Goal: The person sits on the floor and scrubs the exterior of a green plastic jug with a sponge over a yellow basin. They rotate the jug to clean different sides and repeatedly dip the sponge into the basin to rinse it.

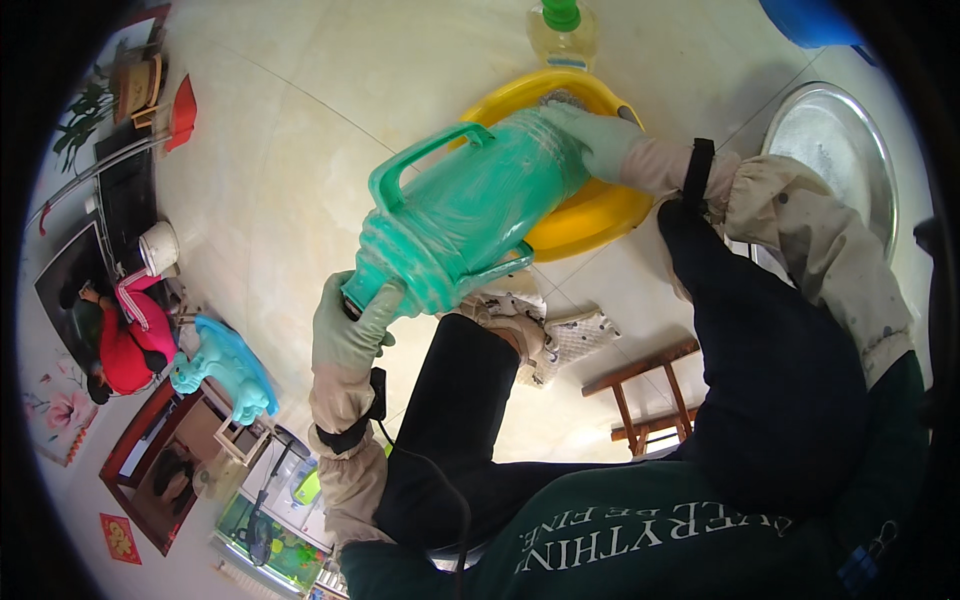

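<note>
A green plastic thermos flask [480, 202], streaked with whitish suds, lies tilted across the view with its base over a yellow plastic basin [592, 225]. My left hand [356, 322], in a pale rubber glove, grips the flask's neck end. The flask's side handle points to the upper left. At the base end my right hand [596, 139], gloved too, presses a grey scouring pad [562, 97] against the flask; part of the pad is hidden under the fingers. Both forearms wear beige sleeve covers with black straps.
A bottle with a green top [562, 37] stands beyond the basin. To the right are a metal basin [832, 142] and a blue container [814, 22]. A wooden stool [645, 397] is near my legs. At the far left are a person in red [127, 349] and a light-blue rocking toy [232, 367].
</note>
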The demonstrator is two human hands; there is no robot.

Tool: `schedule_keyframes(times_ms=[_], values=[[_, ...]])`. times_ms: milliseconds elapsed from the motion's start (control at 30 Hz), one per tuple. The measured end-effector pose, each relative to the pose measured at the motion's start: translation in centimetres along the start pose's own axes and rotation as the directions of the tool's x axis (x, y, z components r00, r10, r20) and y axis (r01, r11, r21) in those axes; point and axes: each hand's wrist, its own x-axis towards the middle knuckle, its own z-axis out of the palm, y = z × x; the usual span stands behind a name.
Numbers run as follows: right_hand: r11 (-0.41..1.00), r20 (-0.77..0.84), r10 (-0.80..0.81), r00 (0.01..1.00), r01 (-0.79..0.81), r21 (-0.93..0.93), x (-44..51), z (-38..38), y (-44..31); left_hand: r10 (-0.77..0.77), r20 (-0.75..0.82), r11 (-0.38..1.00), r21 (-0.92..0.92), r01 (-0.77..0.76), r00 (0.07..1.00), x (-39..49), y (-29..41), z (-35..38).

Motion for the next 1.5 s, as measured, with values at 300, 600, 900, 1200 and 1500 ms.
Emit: schedule_keyframes(times_ms=[300,600,900,1200,1500], values=[[0.543,0.235,-0.507,0.830,0.518,-0.661,1.5,1.5,-1.2,-0.022,0.029,0.999,0.030,0.021,0.999,-0.1,0.3,0.0],[0.430,0.108,-0.462,0.880,0.329,-0.841,5.1,-3.7,0.9,-0.029,0.012,0.999,-0.016,0.029,1.000,-0.3,0.6,0.2],[0.224,0.071,-0.052,0.996,0.081,-0.971,9.7,-5.5,3.1,-0.025,0.011,1.000,-0.012,0.025,1.000,-0.1,0.6,0.0],[-0.177,0.239,0.173,0.955,0.269,-0.947,9.9,-5.3,4.3,-0.027,0.012,0.999,0.026,0.027,1.000,-0.6,1.4,-1.2],[-0.048,0.213,0.060,0.975,0.216,-0.975,8.5,-3.7,8.1,0.053,-0.031,0.972,0.230,-0.045,0.998,-0.6,3.6,-0.6]])
